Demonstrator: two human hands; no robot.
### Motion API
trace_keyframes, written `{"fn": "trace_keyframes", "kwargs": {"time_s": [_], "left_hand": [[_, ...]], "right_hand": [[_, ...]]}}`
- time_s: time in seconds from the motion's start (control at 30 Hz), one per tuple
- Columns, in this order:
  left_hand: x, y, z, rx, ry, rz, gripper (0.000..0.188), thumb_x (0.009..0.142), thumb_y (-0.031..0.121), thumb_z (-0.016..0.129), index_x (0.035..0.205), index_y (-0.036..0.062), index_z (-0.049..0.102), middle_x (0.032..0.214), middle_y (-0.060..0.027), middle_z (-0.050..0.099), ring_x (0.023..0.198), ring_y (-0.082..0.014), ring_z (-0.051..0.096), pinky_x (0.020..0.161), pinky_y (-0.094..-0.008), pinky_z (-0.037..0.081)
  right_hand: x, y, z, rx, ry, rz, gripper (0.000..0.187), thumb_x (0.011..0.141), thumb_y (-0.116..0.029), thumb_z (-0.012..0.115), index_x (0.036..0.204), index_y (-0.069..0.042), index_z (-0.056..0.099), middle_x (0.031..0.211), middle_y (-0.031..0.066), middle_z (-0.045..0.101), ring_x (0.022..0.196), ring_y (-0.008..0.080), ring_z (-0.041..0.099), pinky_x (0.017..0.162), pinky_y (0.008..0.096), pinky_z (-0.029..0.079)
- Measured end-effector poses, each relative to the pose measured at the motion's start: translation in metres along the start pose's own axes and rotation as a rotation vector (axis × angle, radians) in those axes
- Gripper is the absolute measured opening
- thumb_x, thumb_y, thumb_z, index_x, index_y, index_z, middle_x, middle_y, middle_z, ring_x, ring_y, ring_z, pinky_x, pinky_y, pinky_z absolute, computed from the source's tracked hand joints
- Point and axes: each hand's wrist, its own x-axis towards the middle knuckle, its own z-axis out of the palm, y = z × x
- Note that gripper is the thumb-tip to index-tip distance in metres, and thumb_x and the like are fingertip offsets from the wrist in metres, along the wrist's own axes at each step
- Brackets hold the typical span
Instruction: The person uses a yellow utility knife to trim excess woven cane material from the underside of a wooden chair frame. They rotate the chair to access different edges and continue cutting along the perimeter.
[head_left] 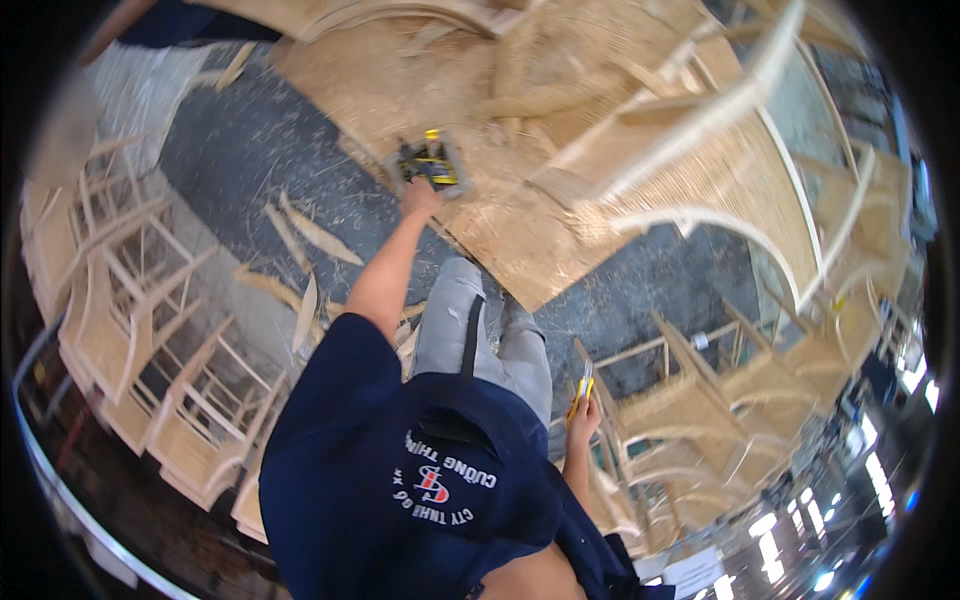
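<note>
My left arm stretches forward, and my left hand (pixel 422 196) is at the near edge of a small greyish tray (pixel 458 178) with black and yellow tools (pixel 430 165) in it. Its fingers are too small and partly hidden to read. The tray rests near the left edge of a light brown board (pixel 510 240). Low on the right, beside my thigh, my right hand (pixel 585 412) is closed around a yellow utility knife (pixel 582 388). The knife's blade end points up and away from me.
A curved wooden frame with a ribbed panel (pixel 720 170) stands on the board's right. Wood strips (pixel 318 230) lie on the dark floor (pixel 230 150) to the left. Several wooden chair frames line the left (pixel 140 310) and right (pixel 700 400).
</note>
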Motion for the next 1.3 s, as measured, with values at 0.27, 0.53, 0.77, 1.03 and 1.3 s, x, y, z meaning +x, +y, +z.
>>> {"fn": "trace_keyframes", "kwargs": {"time_s": [0.27,0.53,0.77,1.03,1.3], "left_hand": [[-0.118,0.142,-0.081,-0.627,0.107,0.771,0.036,0.094,0.031,0.066,0.110,-0.0009,0.065,0.111,-0.0245,0.069,0.098,-0.0366,0.069,0.083,-0.0421,0.053],[-0.216,0.260,-0.081,0.283,0.133,1.005,0.107,0.074,0.043,0.084,0.149,-0.0079,0.026,0.133,-0.0326,0.055,0.120,-0.0428,0.060,0.099,-0.0473,0.051],[-0.197,0.259,-0.077,0.239,0.138,1.055,0.110,0.074,0.031,0.082,0.152,-0.0104,0.016,0.140,-0.0348,0.047,0.123,-0.0456,0.057,0.104,-0.0470,0.049],[-0.202,0.241,-0.080,0.226,0.109,1.087,0.104,0.076,0.030,0.080,0.150,-0.0110,0.020,0.145,-0.0330,0.042,0.126,-0.0440,0.055,0.106,-0.0465,0.048],[-0.222,0.162,-0.067,0.199,0.167,1.173,0.106,0.076,0.028,0.081,0.151,-0.0114,0.018,0.147,-0.0344,0.041,0.130,-0.0480,0.051,0.109,-0.0475,0.045]], "right_hand": [[0.015,0.021,0.014,0.264,0.151,0.033,0.028,0.106,-0.025,0.054,0.115,-0.001,0.065,0.082,0.0061,0.069,0.053,0.0098,0.057,0.048,0.0264,0.047],[0.016,0.040,0.046,0.519,0.253,0.051,0.027,0.105,-0.022,0.053,0.114,0.000,0.065,0.080,0.0058,0.068,0.054,0.0105,0.058,0.047,0.0265,0.048],[-0.013,0.068,0.086,0.623,0.359,0.113,0.028,0.105,-0.024,0.054,0.110,0.001,0.066,0.080,0.0057,0.068,0.053,0.0107,0.058,0.048,0.0267,0.048],[-0.056,0.108,0.129,0.642,0.418,0.181,0.027,0.103,-0.023,0.054,0.102,0.000,0.068,0.077,0.0050,0.067,0.054,0.0116,0.058,0.049,0.0283,0.048],[-0.058,0.144,0.131,0.517,0.502,0.110,0.028,0.100,-0.023,0.056,0.097,0.001,0.070,0.073,0.0059,0.068,0.053,0.0122,0.060,0.050,0.0281,0.047]]}}
